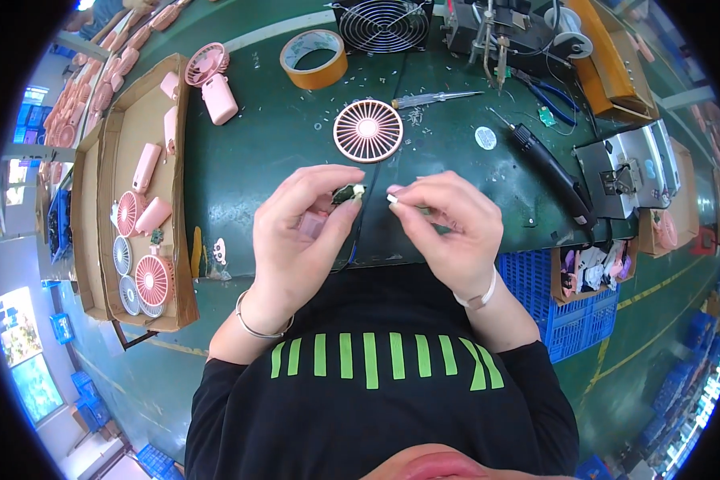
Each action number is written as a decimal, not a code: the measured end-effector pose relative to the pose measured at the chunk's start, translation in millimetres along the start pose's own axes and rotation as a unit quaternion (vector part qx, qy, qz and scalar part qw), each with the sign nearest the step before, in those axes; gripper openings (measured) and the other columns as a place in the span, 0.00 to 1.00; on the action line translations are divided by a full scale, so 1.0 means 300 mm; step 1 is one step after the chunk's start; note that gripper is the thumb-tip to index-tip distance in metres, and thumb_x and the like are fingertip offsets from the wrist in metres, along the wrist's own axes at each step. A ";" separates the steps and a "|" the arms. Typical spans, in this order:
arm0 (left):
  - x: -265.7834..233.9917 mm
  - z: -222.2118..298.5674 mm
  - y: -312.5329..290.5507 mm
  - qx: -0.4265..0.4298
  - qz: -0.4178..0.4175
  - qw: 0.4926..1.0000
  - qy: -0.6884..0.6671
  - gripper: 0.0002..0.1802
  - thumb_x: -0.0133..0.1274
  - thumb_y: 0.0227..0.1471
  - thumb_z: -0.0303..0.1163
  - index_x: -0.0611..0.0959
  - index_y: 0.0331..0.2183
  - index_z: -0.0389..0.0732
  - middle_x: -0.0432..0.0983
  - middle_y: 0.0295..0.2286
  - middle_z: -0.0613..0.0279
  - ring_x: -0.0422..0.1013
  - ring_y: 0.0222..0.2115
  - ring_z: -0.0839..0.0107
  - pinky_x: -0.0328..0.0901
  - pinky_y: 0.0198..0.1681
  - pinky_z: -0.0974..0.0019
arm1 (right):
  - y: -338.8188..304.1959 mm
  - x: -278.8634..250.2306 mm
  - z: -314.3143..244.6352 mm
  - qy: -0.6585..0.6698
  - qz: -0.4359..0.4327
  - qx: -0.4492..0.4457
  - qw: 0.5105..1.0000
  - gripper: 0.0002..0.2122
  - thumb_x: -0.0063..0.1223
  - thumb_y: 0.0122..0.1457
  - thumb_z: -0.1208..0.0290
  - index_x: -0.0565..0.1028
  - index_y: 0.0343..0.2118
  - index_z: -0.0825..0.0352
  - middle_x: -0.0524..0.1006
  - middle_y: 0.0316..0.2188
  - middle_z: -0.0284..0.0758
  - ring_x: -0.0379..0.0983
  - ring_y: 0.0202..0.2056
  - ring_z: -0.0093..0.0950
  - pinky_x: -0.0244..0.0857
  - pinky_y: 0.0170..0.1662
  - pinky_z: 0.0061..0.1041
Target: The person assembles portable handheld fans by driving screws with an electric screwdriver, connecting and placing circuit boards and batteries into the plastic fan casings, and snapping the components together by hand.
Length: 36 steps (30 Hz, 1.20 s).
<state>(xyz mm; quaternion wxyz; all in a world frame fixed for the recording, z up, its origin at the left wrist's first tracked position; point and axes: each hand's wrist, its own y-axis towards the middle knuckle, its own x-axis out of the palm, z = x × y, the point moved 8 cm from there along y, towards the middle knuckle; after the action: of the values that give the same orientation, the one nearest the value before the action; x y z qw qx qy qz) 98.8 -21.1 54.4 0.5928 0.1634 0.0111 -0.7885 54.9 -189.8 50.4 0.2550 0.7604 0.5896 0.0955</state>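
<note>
My left hand [284, 232] is closed, pinching a small dark green circuit board [343, 194] with a white connector at its edge. Tucked in the same palm is a pink plastic part [312, 224], mostly covered by the fingers. Opposite it, my right hand [460, 228] pinches a tiny white plug [392, 198] between thumb and fingertips; whether wires run from it is hidden. A narrow gap separates the two pieces. Just beyond both hands, a round pink fan grille [368, 130] lies on the green table [248, 168], close to a clear-handled screwdriver [436, 100].
A cardboard tray [108, 160] of pink fan parts stands at left, near a small pink fan [219, 98] and a tape roll [314, 72]. Rightward lie a black electric screwdriver [552, 172], blue-handled pliers [556, 104] and a metal device [632, 172]. Behind sits a black cooling fan [384, 26].
</note>
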 end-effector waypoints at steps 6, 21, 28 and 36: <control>0.021 0.028 0.002 0.066 0.006 0.993 0.098 0.14 0.58 0.44 0.17 0.82 0.37 0.38 0.76 0.27 0.61 0.69 0.20 0.76 0.63 0.25 0.73 | -0.017 0.039 -0.075 -0.140 0.009 -0.141 0.980 0.11 0.64 0.41 0.83 0.77 0.29 0.67 0.77 0.26 0.35 0.74 0.26 0.32 0.68 0.30 0.27; 0.054 0.030 -0.020 0.095 -0.003 0.978 0.187 0.16 0.58 0.42 0.17 0.82 0.37 0.38 0.74 0.26 0.62 0.68 0.20 0.74 0.63 0.25 0.71 | -0.029 0.042 -0.058 -0.161 0.029 -0.153 0.975 0.11 0.63 0.42 0.84 0.77 0.30 0.68 0.75 0.25 0.35 0.73 0.25 0.32 0.66 0.29 0.28; 0.071 0.044 -0.044 0.093 -0.010 0.976 0.195 0.17 0.58 0.42 0.19 0.82 0.39 0.40 0.74 0.28 0.61 0.72 0.24 0.69 0.66 0.26 0.69 | -0.043 0.032 -0.031 -0.147 0.016 -0.107 0.983 0.09 0.62 0.43 0.85 0.77 0.29 0.69 0.74 0.25 0.35 0.72 0.24 0.32 0.65 0.28 0.28; 0.086 0.062 -0.068 0.147 -0.023 0.965 0.216 0.16 0.57 0.44 0.18 0.82 0.39 0.37 0.75 0.29 0.59 0.73 0.26 0.66 0.68 0.28 0.67 | -0.070 0.032 -0.027 -0.103 0.040 -0.101 0.989 0.08 0.61 0.43 0.86 0.76 0.27 0.71 0.75 0.24 0.38 0.73 0.25 0.34 0.67 0.29 0.27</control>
<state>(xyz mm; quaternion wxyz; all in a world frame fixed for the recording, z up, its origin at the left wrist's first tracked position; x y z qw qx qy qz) 68.8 -42.9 61.5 0.5277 0.4146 0.0267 -0.7409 36.3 -175.0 45.2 0.3861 0.7592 0.5169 0.0859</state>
